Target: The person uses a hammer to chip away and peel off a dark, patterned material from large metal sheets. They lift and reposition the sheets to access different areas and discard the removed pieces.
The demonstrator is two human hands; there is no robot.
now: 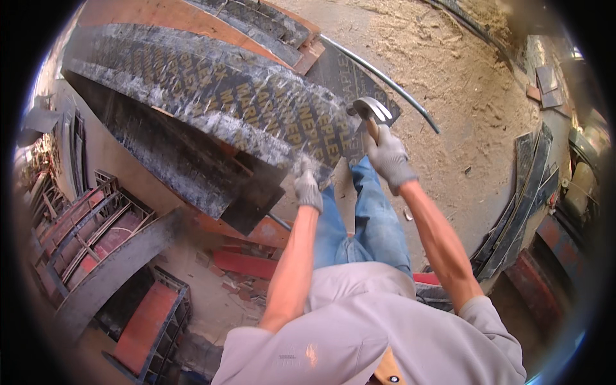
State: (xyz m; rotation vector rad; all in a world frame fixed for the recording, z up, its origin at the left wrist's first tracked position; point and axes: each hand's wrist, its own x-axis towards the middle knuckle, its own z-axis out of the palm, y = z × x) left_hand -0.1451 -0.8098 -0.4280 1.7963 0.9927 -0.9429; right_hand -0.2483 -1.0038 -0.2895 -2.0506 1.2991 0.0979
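My right hand (389, 154), in a grey-white knit glove, is closed round the wooden handle of a claw hammer (369, 108). The hammer's metal head is raised beside the right end of a long black film-faced plywood panel (212, 96), which has yellow printing and whitish smears. My left hand (307, 186), gloved alike, rests at the panel's near right corner with its fingers drawn together. What those fingers pinch, if anything, is too small to make out. Below the panel's near edge hang dark boards (173, 154), tilted downward.
A metal pipe (391, 83) lies beyond the hammer on sawdust-covered ground (455, 83). Black plywood strips (520, 199) are piled at right. Red-faced curved metal forms (144, 321) stand at lower left. Broken scraps (240, 289) litter the floor near my legs.
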